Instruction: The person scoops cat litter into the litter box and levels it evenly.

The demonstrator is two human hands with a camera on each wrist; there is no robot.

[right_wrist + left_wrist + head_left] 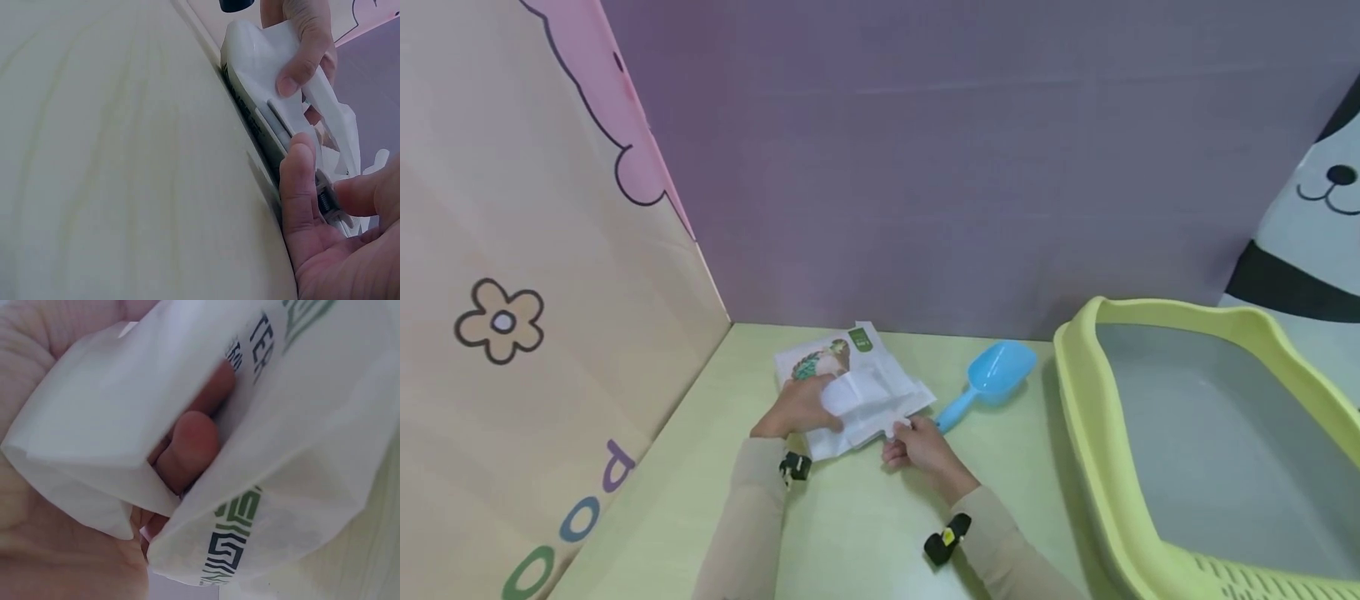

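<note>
A white paper-like bag (pixel 880 367) with a green label and a printed picture lies on the table. My left hand (pixel 801 408) grips the bag's folded flap from the left, thumb on the near side. In the left wrist view the folded white flap (pixel 94 406) covers part of the palm, and fingertips (pixel 195 434) show behind it. At the bag's near right corner, my right hand (pixel 925 450) pinches a small spring clip (pixel 327 199) between thumb and fingers. The clip's grey bar (pixel 278 122) lies along the bag's folded edge.
Right of the bag lies a blue scoop (pixel 1000 371), its handle end close to my right hand. A large yellow-rimmed litter tray (pixel 1086 400) with a grey inside stands at the right. Walls rise behind and at the left of the table (pixel 842 533).
</note>
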